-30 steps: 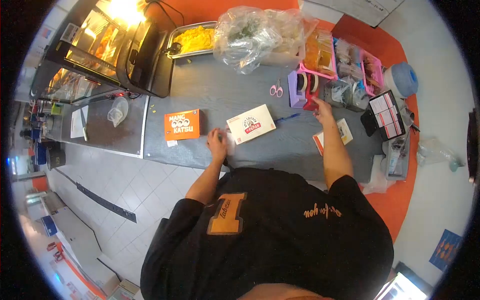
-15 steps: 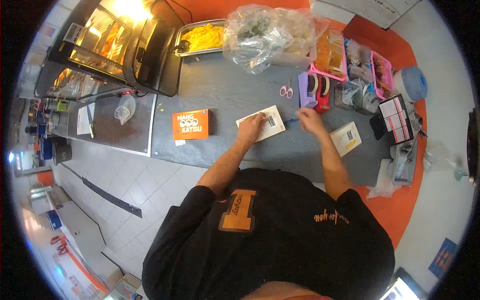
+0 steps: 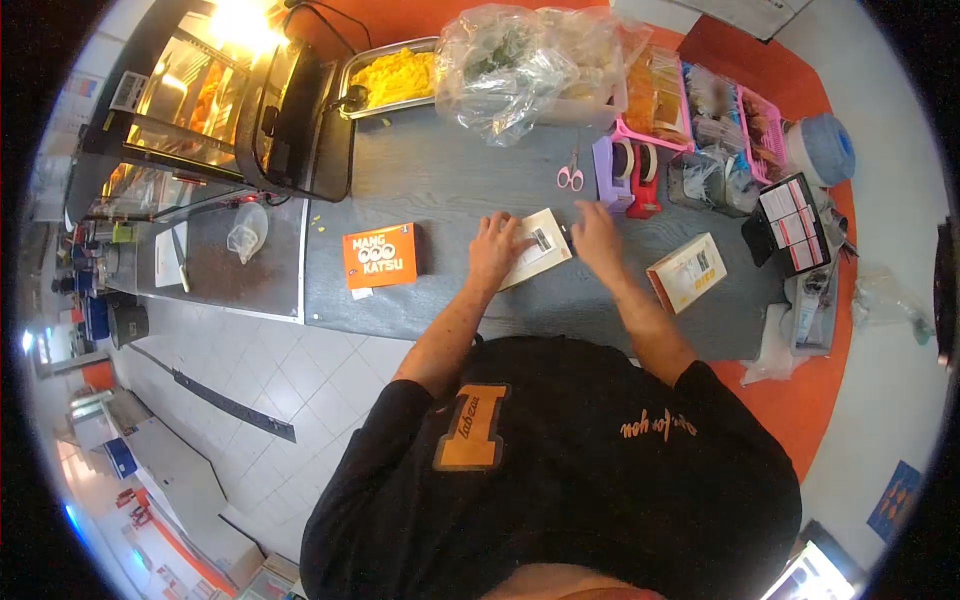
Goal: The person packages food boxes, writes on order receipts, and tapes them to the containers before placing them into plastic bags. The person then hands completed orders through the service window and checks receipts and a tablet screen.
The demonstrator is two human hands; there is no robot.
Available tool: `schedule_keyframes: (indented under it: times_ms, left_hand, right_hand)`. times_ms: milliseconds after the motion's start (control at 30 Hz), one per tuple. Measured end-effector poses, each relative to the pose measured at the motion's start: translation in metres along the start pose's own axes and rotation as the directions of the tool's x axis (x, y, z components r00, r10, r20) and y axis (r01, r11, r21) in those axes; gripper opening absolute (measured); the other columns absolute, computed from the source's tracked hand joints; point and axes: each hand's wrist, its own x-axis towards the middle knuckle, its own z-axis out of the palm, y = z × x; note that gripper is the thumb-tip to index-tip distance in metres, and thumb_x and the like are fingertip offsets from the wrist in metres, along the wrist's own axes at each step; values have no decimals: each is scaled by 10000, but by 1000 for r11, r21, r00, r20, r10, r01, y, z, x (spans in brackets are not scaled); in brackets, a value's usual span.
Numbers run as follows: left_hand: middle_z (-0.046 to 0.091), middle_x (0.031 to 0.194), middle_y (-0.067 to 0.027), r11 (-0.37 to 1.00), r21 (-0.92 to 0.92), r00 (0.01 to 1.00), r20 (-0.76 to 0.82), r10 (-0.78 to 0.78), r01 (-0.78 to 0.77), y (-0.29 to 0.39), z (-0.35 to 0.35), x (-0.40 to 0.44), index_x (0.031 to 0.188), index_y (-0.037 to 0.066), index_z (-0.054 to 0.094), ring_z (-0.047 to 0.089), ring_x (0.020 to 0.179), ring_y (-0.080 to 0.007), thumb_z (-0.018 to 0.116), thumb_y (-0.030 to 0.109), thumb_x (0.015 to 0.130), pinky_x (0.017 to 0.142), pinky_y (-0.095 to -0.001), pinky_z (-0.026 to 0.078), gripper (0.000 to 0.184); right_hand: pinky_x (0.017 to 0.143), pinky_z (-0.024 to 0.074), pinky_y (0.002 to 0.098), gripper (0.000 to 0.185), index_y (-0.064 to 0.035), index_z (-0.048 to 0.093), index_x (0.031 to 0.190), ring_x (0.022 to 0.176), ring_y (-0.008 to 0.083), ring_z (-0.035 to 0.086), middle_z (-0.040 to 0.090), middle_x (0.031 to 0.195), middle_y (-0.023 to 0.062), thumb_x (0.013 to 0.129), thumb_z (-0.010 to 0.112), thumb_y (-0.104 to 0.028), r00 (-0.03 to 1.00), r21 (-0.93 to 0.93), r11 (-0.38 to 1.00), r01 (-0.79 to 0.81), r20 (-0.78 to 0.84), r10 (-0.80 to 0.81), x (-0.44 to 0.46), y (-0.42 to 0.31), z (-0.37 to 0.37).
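A white-topped carton (image 3: 540, 245) with a dark-printed label lies tilted on the grey table. My left hand (image 3: 492, 250) grips its left side, thumb on the top and fingers over the far left edge. Just off the carton's right edge is my right hand (image 3: 597, 240), its fingers drawn together. A small dark-blue piece shows between those fingertips and the carton, too small to name. To the left stands an orange box (image 3: 380, 255) lettered "MANG KATSU". On the right lies another white-topped box (image 3: 690, 273) with an orange side and yellow print.
Beyond my hands are pink-handled scissors (image 3: 570, 178) and purple (image 3: 605, 170) and red (image 3: 645, 190) tape dispensers. A tray of yellow food (image 3: 395, 78), plastic bags (image 3: 510, 75) and pink baskets (image 3: 655, 100) line the back. A lit glass warmer (image 3: 195, 100) stands left.
My left hand has shifted left, its fingers more spread. My right hand has come closer to the carton, and less of the blue item shows. The view has turned slightly.
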Motion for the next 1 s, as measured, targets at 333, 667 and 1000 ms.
schedule_keyframes:
  times_ms: [333, 667, 1000]
  left_hand:
    - [537, 1147, -134, 942, -272, 979, 111, -173, 197, -4, 5, -28, 1111, 85, 584, 503, 1103, -336, 706, 244, 790, 889, -443, 442, 378]
    - [309, 1364, -209, 755, -461, 865, 65, -497, 467, 44, 8, -112, 1205, 145, 569, 514, 1102, -358, 758, 132, 737, 952, -434, 435, 505]
    - [194, 1424, -261, 883, -340, 945, 137, -295, 325, 9, 3, -108, 1349, 165, 451, 461, 1159, -378, 855, 271, 597, 988, -459, 425, 861]
  right_hand:
    - [821, 444, 453, 327, -19, 679, 872, 887, 369, 572, 627, 1006, 213, 828, 575, -326, 974, 18, 979, -205, -97, 206, -7, 67, -30]
    - [658, 490, 306, 157, -73, 648, 952, 772, 207, 596, 631, 934, 86, 846, 644, -189, 590, 550, 254, -796, 607, 533, 48, 163, -75]
    - [765, 482, 381, 177, 15, 693, 791, 814, 324, 644, 635, 746, 230, 788, 640, -153, 995, -535, 840, -92, -31, 90, 5, 178, -56]
